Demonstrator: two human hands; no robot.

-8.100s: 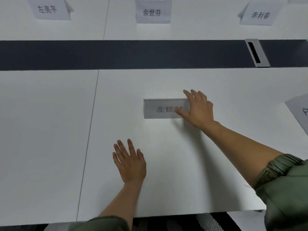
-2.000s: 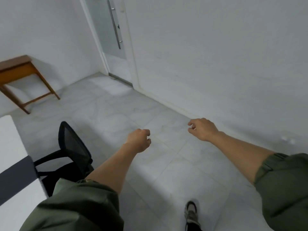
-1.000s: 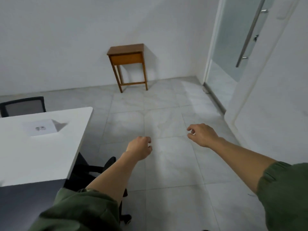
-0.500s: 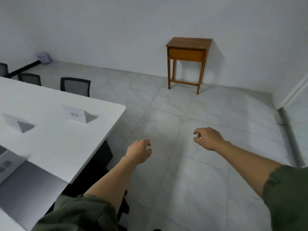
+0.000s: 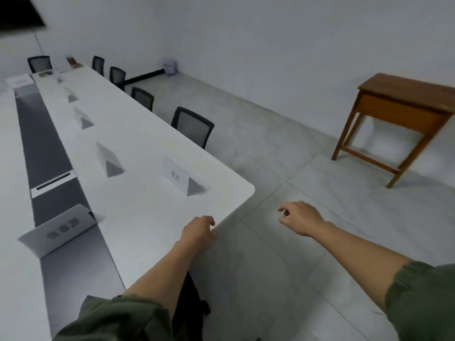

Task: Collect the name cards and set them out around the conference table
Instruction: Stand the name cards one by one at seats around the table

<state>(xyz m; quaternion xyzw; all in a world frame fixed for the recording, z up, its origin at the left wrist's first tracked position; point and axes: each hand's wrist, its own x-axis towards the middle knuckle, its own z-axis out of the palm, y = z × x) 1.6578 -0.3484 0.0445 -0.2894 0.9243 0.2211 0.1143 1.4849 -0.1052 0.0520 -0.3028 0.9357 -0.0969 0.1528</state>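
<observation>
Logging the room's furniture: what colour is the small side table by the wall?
The side table is brown wood; head view.

The left hand [image 5: 198,233], half a second ago over the floor [image 5: 307,148] clear of the conference table [image 5: 147,225], now hangs loosely curled at the table's near edge beside its rounded corner, with more name cards [image 5: 177,177] in sight along its right edge.

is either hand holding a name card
No, left hand and right hand are both loosely curled and empty; the name cards stand on the table.
</observation>
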